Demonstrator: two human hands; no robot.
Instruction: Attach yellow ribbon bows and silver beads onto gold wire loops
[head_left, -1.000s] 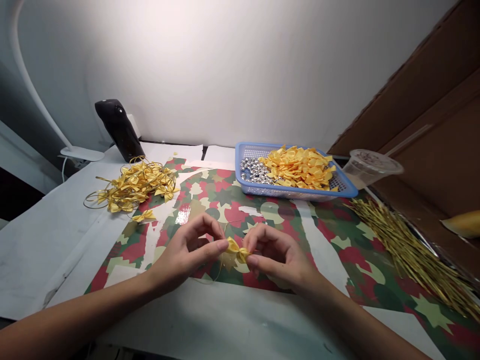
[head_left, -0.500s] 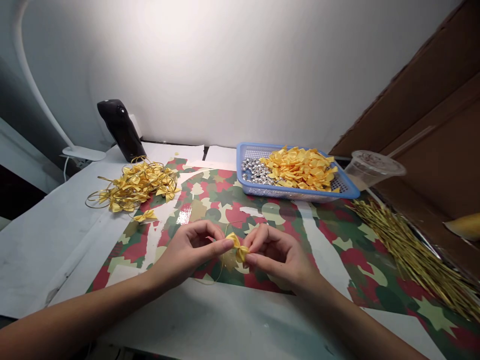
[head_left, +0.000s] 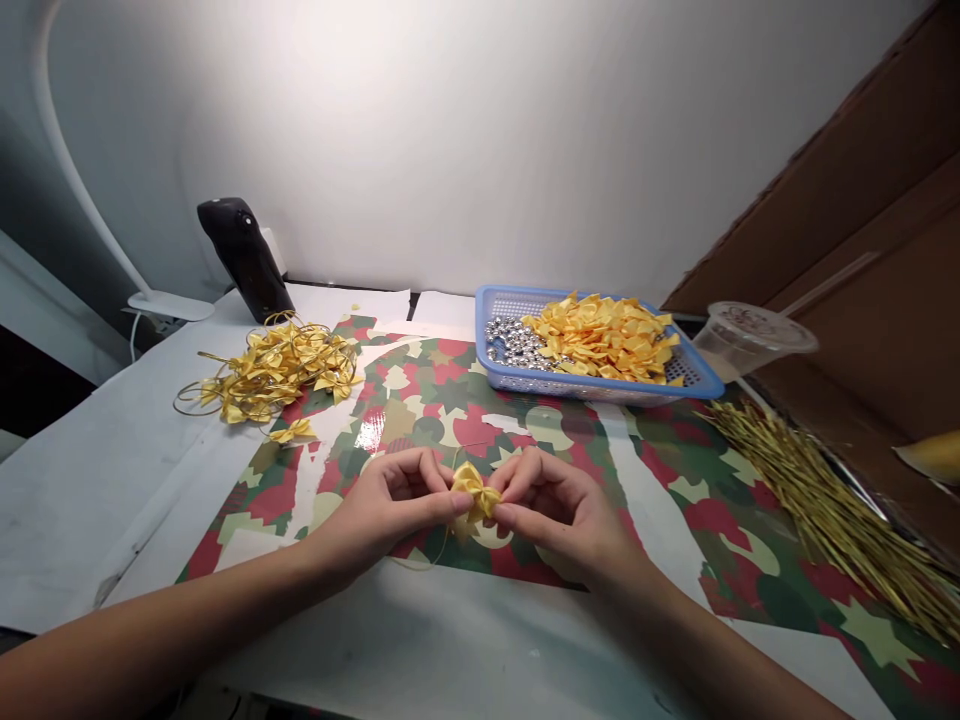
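A small yellow ribbon bow (head_left: 474,488) is held up between both hands, over the patterned paper. My left hand (head_left: 401,500) pinches its left side between thumb and fingers. On its right side, my right hand (head_left: 551,500) grips a loop of ribbon between thumb and forefinger. A thin gold cord (head_left: 442,548) hangs in a curve below the bow, and its other end sticks up behind it. How the cord joins the bow is hidden by the fingers.
A blue basket (head_left: 600,388) holds yellow ribbon pieces and silver beads. Finished-looking bows on gold cord (head_left: 277,365) lie heaped at left, near a black device (head_left: 247,260) and a white lamp (head_left: 169,305). Gold cords (head_left: 817,500) and a plastic cup (head_left: 750,330) are at right.
The bow has turned and its loops look more spread out towards me. Both hands keep their pinch and have shifted only slightly.
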